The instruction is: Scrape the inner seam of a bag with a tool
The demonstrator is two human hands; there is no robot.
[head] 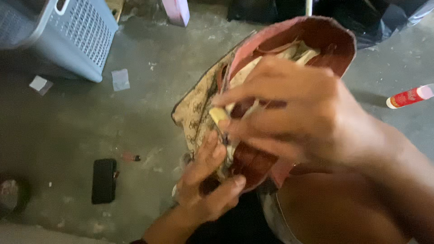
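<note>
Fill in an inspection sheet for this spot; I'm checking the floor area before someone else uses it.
Surface: grey concrete floor, stained and dusty.
Job's things: a reddish-brown bag with a patterned beige panel, held up off the floor; a small pale piece pinched at its edge.
Clutter: black flat case, two paper scraps, a red and white tube, a small red bit.
Hands: left hand grips the bag's lower edge; right hand lies over its opening, fingers on the pale piece.
Cables: nothing seen.
Surroundings: grey perforated plastic basket, pink object, black bags at the far edge.
</note>
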